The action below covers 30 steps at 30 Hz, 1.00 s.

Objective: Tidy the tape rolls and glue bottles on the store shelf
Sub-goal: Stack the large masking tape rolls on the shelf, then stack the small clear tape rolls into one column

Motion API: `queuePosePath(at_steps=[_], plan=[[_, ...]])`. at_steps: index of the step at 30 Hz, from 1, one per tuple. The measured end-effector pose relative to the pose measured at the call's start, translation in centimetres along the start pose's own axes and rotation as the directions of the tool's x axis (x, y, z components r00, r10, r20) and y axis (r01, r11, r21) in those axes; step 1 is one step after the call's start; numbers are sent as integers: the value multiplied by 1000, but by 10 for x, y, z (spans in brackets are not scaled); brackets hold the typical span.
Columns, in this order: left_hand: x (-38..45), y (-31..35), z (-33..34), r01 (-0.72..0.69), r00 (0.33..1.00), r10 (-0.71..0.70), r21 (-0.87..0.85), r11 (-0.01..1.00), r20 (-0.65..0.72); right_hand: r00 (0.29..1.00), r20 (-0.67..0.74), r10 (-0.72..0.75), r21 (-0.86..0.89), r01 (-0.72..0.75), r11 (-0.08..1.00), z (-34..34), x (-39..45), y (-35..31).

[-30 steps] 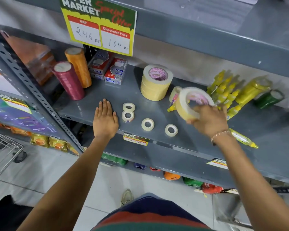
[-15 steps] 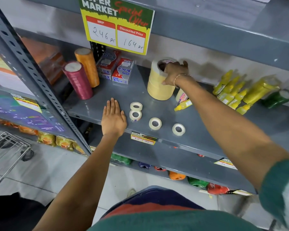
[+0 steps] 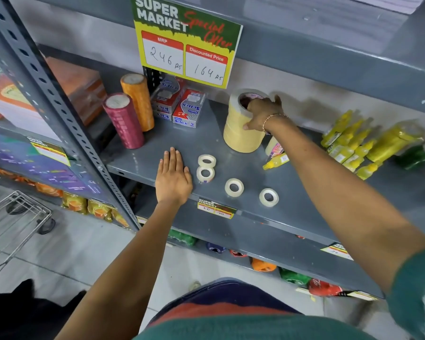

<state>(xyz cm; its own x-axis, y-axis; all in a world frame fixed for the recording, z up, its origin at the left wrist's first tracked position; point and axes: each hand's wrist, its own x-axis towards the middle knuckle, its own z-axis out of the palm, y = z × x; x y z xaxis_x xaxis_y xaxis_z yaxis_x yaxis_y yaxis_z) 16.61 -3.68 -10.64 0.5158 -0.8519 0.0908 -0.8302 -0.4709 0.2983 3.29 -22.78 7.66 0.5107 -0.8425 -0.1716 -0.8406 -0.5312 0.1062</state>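
Note:
A tall stack of wide cream tape rolls (image 3: 241, 133) stands mid-shelf. My right hand (image 3: 261, 114) grips its top roll, thumb on the side and fingers over the rim. My left hand (image 3: 173, 179) lies flat and open on the grey shelf (image 3: 157, 155) near the front edge. Several small white tape rolls (image 3: 234, 187) lie flat beside it, two of them stacked (image 3: 206, 168). A yellow glue bottle (image 3: 275, 163) lies on its side under my right forearm. More yellow glue bottles (image 3: 349, 146) lie in a heap to the right.
Red (image 3: 123, 120) and orange (image 3: 138, 101) tall rolls stand at the shelf's left, with small boxes (image 3: 188, 107) behind. A price sign (image 3: 185, 42) hangs from the shelf above. A green item (image 3: 417, 155) lies far right. A wire trolley (image 3: 12, 217) stands on the floor at the left.
My right hand carried a wide tape roll from the right and set it on top of the stack, where it still grips it. My left hand stayed flat on the shelf.

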Motion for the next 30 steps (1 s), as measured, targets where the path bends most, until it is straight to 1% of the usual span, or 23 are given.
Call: queuePosePath(at_steps=[1, 2, 3, 4, 5, 6, 7, 8, 9, 10, 12, 14, 17, 19, 22, 24, 27, 30], plan=[[0, 1, 0, 1, 1000, -1, 0, 1000, 2, 999, -33, -1, 11, 2, 1000, -1, -7, -2], [-1, 1, 0, 1, 1000, -1, 3, 1000, 2, 991, -132, -8, 38, 13, 999, 0, -14, -6], [-1, 0, -1, 2, 1000, -2, 4, 1000, 0, 961, -276, -25, 80, 49, 996, 6, -22, -14], [0, 1, -1, 3, 1000, -3, 2, 1000, -3, 911, -410, -46, 155, 120, 981, 15, -31, -24], [0, 1, -1, 3, 1000, -3, -1, 1000, -3, 888, -456, -59, 257, 195, 947, 26, -42, -36], [-1, 1, -2, 4, 1000, -4, -5, 1000, -3, 911, -406, -70, 361, 230, 904, 39, -51, -50], [-1, 2, -2, 1, 1000, -2, -9, 1000, -4, 955, -285, -86, 426, 207, 881, 51, -56, -63], [-1, 2, -2, 0, 1000, 0, -11, 1000, -4, 984, -144, -103, 428, 156, 890, 63, -58, -74], [-2, 2, -3, -1, 1000, 1, -14, 1000, 0, 994, -31, -101, 386, 105, 917, 72, -57, -82], [-2, 2, -3, 0, 1000, 0, -18, 1000, 3, 996, 22, -81, 339, 69, 938, 79, -54, -89], [-2, 1, -2, -1, 1000, 1, -18, 1000, 5, 998, 50, -42, 281, 26, 959, 88, -47, -96], [-1, 1, -2, 6, 1000, -6, -17, 1000, 6, 998, 48, -44, 273, 30, 962, 90, -41, -100], [0, 0, -1, 9, 1000, -9, -19, 1000, 5, 998, -29, -55, 365, 62, 929, 86, -45, -95], [0, 0, 0, 10, 1000, -10, -16, 1000, -1, 992, 1, -124, 395, 114, 912, 86, -53, -91], [0, 0, 1, 13, 1000, -13, -17, 1000, -4, 962, 127, -240, 291, 195, 937, 97, -64, -96], [-1, 1, 1, 12, 1000, -12, -18, 1000, -1, 951, 168, -258, 233, 216, 948, 103, -68, -101], [-1, 1, 1, 12, 1000, -12, -12, 1000, -4, 952, 139, -273, 182, 246, 952, 105, -69, -105], [-1, 0, 1, 13, 1000, -13, -8, 1000, -1, 958, 104, -266, 214, 240, 947, 99, -72, -97]])
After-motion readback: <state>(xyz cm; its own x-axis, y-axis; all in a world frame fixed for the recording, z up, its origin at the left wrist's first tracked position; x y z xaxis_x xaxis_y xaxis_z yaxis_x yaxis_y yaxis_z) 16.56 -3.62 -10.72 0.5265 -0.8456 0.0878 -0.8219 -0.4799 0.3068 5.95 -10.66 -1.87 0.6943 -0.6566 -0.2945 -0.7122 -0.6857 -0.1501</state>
